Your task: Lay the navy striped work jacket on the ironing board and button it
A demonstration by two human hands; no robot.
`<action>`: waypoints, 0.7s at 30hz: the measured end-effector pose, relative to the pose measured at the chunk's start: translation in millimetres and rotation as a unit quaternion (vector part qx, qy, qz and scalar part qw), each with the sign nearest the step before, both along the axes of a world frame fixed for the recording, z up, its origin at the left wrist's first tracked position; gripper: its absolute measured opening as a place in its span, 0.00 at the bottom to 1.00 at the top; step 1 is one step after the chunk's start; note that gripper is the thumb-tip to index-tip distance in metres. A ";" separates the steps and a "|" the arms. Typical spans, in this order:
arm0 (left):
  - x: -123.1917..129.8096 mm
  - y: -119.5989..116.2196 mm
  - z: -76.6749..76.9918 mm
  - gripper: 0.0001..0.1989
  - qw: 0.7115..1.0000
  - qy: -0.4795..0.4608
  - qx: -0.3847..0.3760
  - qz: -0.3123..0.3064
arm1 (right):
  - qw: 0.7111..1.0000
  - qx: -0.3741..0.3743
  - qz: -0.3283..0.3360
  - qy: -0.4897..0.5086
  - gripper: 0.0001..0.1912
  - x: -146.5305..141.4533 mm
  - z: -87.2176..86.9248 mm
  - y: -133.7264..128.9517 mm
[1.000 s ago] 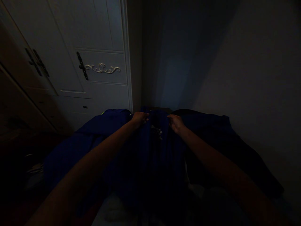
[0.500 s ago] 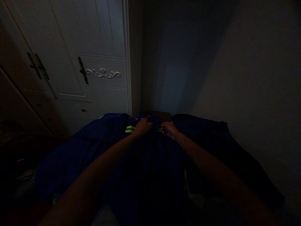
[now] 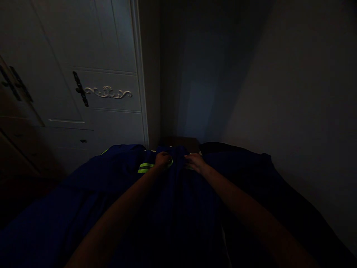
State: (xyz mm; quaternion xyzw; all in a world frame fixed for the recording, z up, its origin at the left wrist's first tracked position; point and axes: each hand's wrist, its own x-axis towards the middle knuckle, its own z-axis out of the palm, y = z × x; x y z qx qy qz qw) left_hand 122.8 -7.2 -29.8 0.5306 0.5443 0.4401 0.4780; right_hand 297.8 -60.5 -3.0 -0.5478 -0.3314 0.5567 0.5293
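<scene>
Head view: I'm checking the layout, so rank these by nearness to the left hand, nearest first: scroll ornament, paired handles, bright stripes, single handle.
1. Bright stripes: left of the left hand, on blue fabric
2. Scroll ornament: up and left, on the cabinet
3. Single handle: at the ornament's left end
4. Paired handles: far left

Two bare hands [image 3: 163, 159]; one white panelled wooden cabinet [image 3: 117, 128]; three long dark metal handles [image 3: 80, 89]; one white scroll-shaped ornament [image 3: 108, 92]; at least one small dark knob [image 3: 83, 141]. Blue cloth garments [image 3: 173, 201]: too dark to count.
</scene>
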 end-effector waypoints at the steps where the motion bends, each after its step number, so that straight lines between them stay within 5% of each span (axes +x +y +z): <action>1: -2.2 1.7 -2.0 0.12 1.000 -0.005 0.004 -0.003 | 1.000 0.010 -0.002 0.005 0.13 0.7 0.3 5.4; 7: -15.7 4.9 -13.5 0.16 0.995 0.013 0.094 -0.022 | 0.996 0.072 0.018 0.039 0.19 1.7 10.6 24.4; 11: -21.8 0.1 -22.2 0.16 0.987 0.053 0.152 -0.009 | 0.982 0.159 0.100 0.029 0.24 0.8 14.5 25.0; 15: -21.8 -10.6 -21.0 0.18 0.951 0.227 0.204 -0.045 | 0.962 0.218 0.145 -0.077 0.21 1.2 5.4 26.5; 17: -19.5 -17.1 -16.4 0.17 0.907 0.345 0.226 -0.081 | 0.933 0.271 0.139 -0.193 0.23 3.2 -3.0 29.0; 21: -14.0 -28.1 -7.9 0.18 0.854 0.462 0.205 -0.125 | 0.825 0.374 0.154 -0.394 0.28 9.6 -21.6 32.3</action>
